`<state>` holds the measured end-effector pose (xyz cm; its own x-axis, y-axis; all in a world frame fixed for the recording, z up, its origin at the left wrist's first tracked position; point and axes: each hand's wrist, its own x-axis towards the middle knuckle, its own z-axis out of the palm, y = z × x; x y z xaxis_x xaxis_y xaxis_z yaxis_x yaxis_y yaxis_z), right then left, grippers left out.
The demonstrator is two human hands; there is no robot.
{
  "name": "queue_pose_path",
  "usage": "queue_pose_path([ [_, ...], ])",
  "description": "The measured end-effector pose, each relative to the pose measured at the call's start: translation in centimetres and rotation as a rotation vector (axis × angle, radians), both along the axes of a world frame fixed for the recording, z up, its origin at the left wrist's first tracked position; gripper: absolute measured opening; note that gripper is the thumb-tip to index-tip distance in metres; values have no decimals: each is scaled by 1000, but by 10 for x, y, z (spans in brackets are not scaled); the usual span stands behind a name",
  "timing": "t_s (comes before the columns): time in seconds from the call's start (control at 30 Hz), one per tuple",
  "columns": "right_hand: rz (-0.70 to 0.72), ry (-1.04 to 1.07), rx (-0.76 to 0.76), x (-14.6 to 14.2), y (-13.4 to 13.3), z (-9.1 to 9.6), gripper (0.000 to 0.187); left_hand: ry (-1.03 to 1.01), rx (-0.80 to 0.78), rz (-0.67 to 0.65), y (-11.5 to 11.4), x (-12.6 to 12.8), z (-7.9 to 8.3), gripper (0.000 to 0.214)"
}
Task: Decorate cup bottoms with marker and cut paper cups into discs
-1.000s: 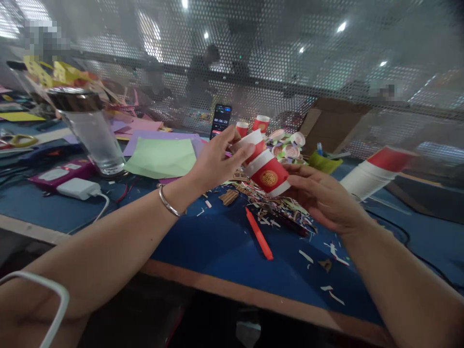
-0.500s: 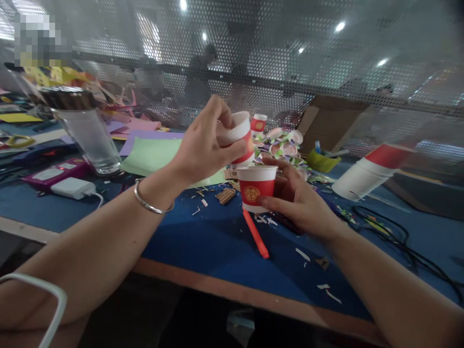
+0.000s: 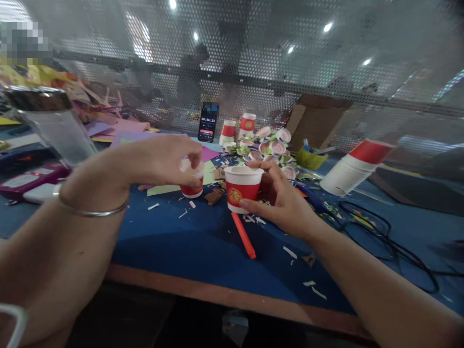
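Red paper cup (image 3: 242, 188): saw gripped in right hand (image 3: 284, 205), near centre, right side covered. Saw second cup (image 3: 190, 191), left, gripped in left hand (image 3: 157, 159), rim part-hidden; couldn't make out contact with table (image 3: 174, 251).

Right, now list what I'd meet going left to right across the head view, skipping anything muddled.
Clear bottle with a shiny lid → paper cup at the left hand → red-and-white cup in the right hand → yellow-green holder → slanted cup stack.
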<state>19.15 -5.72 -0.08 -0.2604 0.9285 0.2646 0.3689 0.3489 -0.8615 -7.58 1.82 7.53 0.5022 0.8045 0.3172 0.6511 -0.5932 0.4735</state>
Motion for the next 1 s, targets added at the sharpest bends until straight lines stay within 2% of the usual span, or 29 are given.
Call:
queue_pose_path([
  [0.03, -6, 7, 23, 0, 1, -1, 72, 109, 116, -55, -5, 0, 5, 26],
  [0.07, -12, 19, 45, 0, 1, -1, 72, 135, 242, -78, -10, 1, 8, 32],
  [0.13, -27, 54, 83, -1, 2, -2, 70, -5, 355, -60, -19, 9, 9, 41],
  [0.17, -39, 68, 104, -2, 2, -2, 70, -85, 362, -78, -23, 15, 5, 47],
  [0.23, -78, 64, 156, -5, 1, -2, 72, -197, 326, -168, -28, 30, -7, 57],
  [0.33, -128, 21, 259, -8, -2, -1, 77, -263, 204, -255, -31, 50, -31, 72],
  [0.47, -143, -10, 357, -8, -6, 1, 82, -398, -73, -252, -34, 66, -49, 76],
  [0.6, -127, 33, 366, -4, -8, 7, 76, -773, -338, -274, -36, 75, -51, 75],
  [0.67, -143, 52, 375, 0, -8, 10, 69, -898, -336, -272, -36, 79, -51, 65],
  [0.73, -207, 33, 381, 4, -7, 13, 61, -947, -257, -235, -37, 81, -52, 54],
  [0.83, -295, -59, 358, 10, -5, 14, 35, -1005, -186, -184, -36, 84, -54, 50],
  [0.9, -310, -136, 315, 14, -4, 14, 20, -1081, -217, -182, -36, 89, -53, 48],
  [1.0, -332, -266, 276, 17, -4, 15, 19, -1162, -409, -143, -39, 97, -48, 39],
])
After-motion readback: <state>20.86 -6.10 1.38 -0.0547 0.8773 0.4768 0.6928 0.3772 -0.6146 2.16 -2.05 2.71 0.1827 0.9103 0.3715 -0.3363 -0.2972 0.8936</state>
